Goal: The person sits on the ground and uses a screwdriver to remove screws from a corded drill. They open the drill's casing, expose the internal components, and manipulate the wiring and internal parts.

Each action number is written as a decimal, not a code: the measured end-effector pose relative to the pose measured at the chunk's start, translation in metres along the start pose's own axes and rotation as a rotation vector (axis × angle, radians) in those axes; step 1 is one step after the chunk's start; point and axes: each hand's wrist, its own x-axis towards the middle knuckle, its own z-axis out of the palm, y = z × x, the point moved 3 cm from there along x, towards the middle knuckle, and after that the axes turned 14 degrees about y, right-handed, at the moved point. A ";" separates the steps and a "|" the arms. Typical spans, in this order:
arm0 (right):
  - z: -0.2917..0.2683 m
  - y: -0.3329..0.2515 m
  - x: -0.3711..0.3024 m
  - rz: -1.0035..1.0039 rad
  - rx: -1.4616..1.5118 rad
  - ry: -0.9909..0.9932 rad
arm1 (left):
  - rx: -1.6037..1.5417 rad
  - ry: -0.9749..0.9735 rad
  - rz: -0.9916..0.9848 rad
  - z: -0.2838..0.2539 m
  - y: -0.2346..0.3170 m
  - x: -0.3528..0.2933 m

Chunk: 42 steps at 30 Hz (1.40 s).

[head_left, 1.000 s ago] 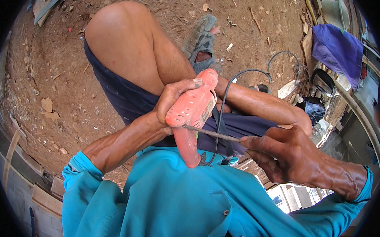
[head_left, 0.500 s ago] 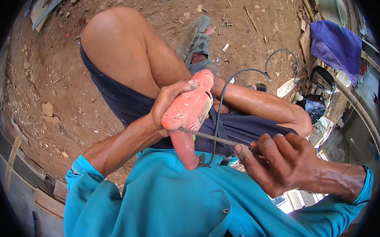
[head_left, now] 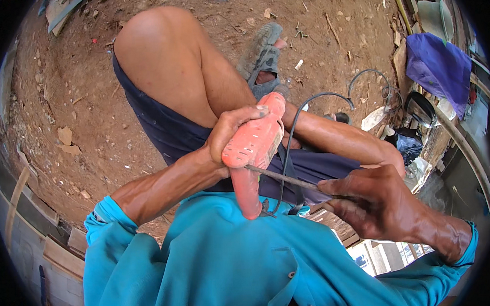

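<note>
Head view: thin rod (head_left: 290,179) at a red drill (head_left: 261,138)

The left hand (head_left: 230,129) wraps around the drill; dark shorts (head_left: 322,169) lie beneath it. Right of the drill, the right hand (head_left: 375,202) pinches the rod, whose tip is at the drill's rear.

One head-worn fisheye view, facing steeply downward from above the wearer's shirt (head_left: 206,258), bottom centre. Left hand (head_left: 230,130) and right hand (head_left: 378,202) stand at close range, mid-frame and right of centre; ground (head_left: 84,100), upper left, lies farther off.
</note>
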 end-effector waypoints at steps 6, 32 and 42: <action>0.012 -0.015 -0.011 -0.600 -0.643 0.105 | 0.008 -0.019 -0.003 0.003 0.004 -0.003; -0.013 -0.001 -0.007 0.137 0.183 0.228 | 0.022 0.099 0.062 0.007 -0.004 -0.002; 0.005 -0.003 -0.021 -0.438 -0.401 0.346 | 0.037 0.034 0.096 0.003 -0.008 0.003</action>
